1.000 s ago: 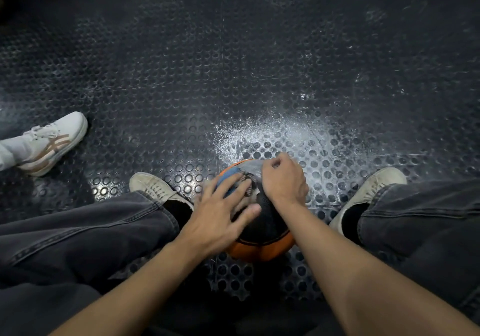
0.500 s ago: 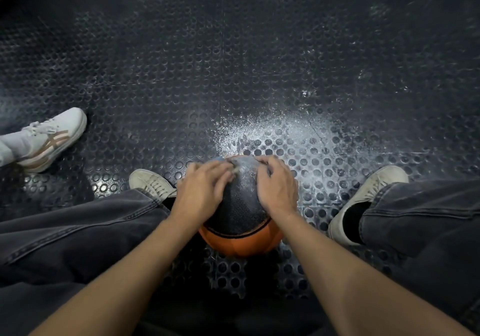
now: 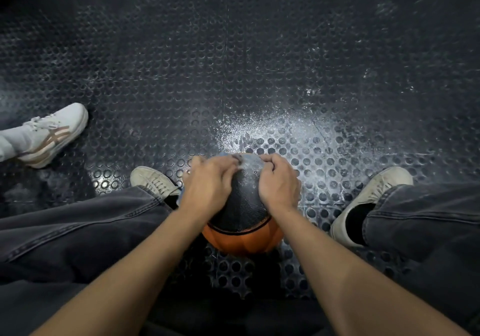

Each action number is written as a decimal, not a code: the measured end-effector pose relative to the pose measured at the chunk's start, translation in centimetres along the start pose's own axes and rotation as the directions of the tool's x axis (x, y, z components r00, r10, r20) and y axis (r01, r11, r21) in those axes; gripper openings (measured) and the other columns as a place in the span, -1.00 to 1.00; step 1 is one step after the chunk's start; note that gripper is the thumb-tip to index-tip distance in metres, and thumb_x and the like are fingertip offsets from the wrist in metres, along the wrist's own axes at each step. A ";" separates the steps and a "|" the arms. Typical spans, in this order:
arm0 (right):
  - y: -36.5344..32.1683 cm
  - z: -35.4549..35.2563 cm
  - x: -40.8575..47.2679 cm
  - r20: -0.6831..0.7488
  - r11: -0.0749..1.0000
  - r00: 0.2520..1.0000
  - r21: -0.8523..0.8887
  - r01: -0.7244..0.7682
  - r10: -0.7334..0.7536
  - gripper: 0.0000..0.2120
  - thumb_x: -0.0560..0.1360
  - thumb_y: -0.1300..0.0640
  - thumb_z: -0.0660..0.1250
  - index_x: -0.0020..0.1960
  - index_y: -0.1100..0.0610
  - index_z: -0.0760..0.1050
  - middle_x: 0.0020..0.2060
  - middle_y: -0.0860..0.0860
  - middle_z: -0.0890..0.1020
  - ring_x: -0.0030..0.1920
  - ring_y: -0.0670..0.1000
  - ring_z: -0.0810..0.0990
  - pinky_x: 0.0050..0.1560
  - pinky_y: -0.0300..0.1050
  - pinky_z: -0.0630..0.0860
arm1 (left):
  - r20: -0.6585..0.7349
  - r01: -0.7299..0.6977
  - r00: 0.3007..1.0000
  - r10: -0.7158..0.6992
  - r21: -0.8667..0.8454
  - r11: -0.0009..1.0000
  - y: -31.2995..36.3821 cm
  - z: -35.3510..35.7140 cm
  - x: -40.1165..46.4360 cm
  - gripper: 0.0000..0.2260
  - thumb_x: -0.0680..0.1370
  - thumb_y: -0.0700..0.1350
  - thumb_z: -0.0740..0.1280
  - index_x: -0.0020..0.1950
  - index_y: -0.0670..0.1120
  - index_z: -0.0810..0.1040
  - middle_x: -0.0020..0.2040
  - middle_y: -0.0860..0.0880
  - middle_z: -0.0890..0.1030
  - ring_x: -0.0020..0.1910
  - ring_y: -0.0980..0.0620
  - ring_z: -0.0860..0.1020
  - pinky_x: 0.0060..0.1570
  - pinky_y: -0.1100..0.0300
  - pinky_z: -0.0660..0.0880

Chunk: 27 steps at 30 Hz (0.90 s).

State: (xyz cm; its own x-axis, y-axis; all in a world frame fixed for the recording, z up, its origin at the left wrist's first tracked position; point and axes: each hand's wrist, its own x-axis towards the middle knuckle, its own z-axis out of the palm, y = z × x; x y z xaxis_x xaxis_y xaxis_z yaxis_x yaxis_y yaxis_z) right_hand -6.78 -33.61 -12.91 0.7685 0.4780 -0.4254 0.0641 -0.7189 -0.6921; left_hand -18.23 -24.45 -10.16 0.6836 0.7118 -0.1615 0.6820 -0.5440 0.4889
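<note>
Well, the ball [image 3: 241,205] sits on the studded floor [image 3: 233,76] between the sitter's beige shoes [image 3: 152,179]. The left hand [image 3: 207,190] and right hand [image 3: 279,187] both clasp its top with curled fingers. White powder [image 3: 272,128] dusts the crown, but the orange underside looks untouched, so I'd judge the rubbing roughly half done. One ball, two hands, three shoes counting a bystander's white sneaker [image 3: 52,133].

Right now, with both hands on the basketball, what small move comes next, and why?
Probably roll the basketball slightly toward you. The left hand and right hand both curl over its far top, where its black surface looks dusted white, and that patch seems to run out of sight beyond the fingers.
</note>
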 end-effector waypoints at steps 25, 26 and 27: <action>0.6 0.2 1.2 0.029 0.998 0.997 -0.010 0.069 -0.069 -0.75 0.67 0.10 0.10 0.11 -0.04 0.56 -0.11 -0.10 0.60 -0.30 -0.14 0.38 -0.12 -0.11 0.40 | 0.174 -0.362 0.923 0.344 0.080 0.929 -0.6 -1.8 -3.4 -0.71 0.60 0.14 0.09 0.21 0.21 0.53 0.31 0.31 0.47 -0.01 0.05 0.42 -0.05 0.04 0.42; 0.7 0.3 1.0 0.039 0.997 0.996 -0.003 0.080 -0.080 -0.75 0.67 0.10 0.10 0.13 -0.03 0.56 -0.13 -0.11 0.59 -0.33 -0.16 0.35 -0.21 -0.16 0.34 | 0.169 -0.336 0.933 0.317 0.099 0.937 -1.3 -1.8 -2.4 -0.74 0.60 0.10 0.13 0.20 0.20 0.54 0.29 0.29 0.50 -0.01 0.04 0.44 -0.03 0.02 0.44; 0.6 0.4 1.0 0.039 0.996 0.996 -0.003 0.086 -0.085 -0.75 0.67 0.10 0.10 0.13 -0.02 0.56 -0.15 -0.11 0.59 -0.35 -0.16 0.34 -0.24 -0.18 0.30 | 0.137 -0.246 0.963 0.233 0.079 0.966 -1.8 -1.5 -1.0 -0.77 0.60 0.05 0.19 0.19 0.18 0.56 0.25 0.25 0.55 0.00 0.01 0.48 0.03 -0.02 0.47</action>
State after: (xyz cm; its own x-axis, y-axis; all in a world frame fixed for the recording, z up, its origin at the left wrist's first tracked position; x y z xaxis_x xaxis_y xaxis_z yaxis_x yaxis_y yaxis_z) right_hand -6.25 -33.36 -13.97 0.7351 0.5568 -0.3869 0.1317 -0.6770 -0.7241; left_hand -20.52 -23.48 -9.61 0.8530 0.4970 -0.1592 0.5115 -0.7354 0.4445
